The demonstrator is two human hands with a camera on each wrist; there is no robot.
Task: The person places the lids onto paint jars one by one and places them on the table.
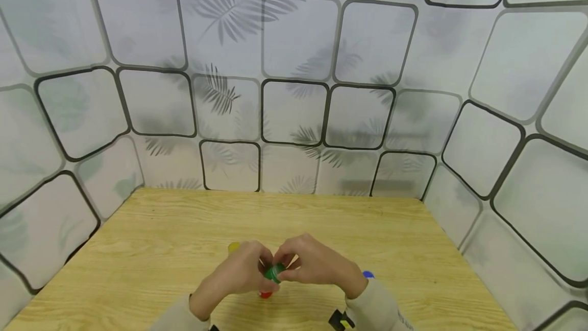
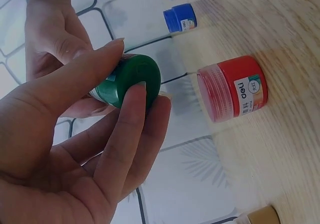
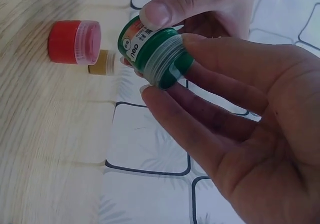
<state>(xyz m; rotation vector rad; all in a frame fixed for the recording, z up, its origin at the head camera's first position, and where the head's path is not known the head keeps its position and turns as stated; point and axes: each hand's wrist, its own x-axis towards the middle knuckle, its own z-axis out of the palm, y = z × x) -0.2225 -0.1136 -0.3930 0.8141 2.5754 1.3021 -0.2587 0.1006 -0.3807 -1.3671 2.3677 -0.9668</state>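
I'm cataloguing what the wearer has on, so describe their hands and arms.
Both the left hand and the right hand are bare, without gloves. The left sleeve and right sleeve are pale, off-white; the right bears a small grey marking. A black piece with a yellow patch shows beside the right cuff.

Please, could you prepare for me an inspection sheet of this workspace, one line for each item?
Surface: wood-grain table.
Job's things: green jar, held up off the table.
Clutter: red jar, blue jar and yellow jar, standing on the table.
Left hand: grips the green jar's body.
Right hand: pinches its ribbed lid.
Cables: nothing seen.
Surroundings: walls patterned with squares and leaves.
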